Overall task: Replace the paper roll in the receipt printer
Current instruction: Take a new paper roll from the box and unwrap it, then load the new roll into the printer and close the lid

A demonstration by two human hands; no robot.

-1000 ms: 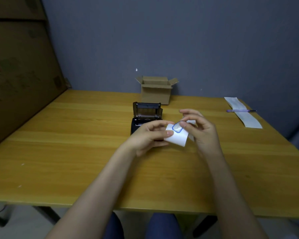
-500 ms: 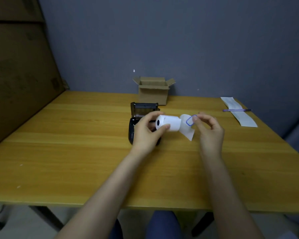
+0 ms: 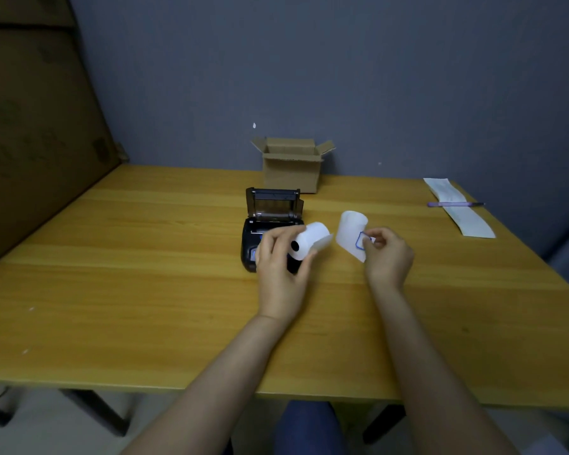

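A black receipt printer sits mid-table with its lid standing open at the back. My left hand grips a white paper roll just in front of and above the printer, its dark core facing me. My right hand pinches a separate curled strip of white paper that carries a blue-outlined sticker. A gap shows between the strip and the roll. The printer's front is partly hidden behind my left hand.
An open cardboard box stands behind the printer by the wall. A long paper strip with a purple pen across it lies at the far right. A large cardboard sheet leans at the left of the wooden table.
The strip with the sticker, joined to the roll before, has come away from it. My right hand has moved right with the strip while my left hand keeps the roll.
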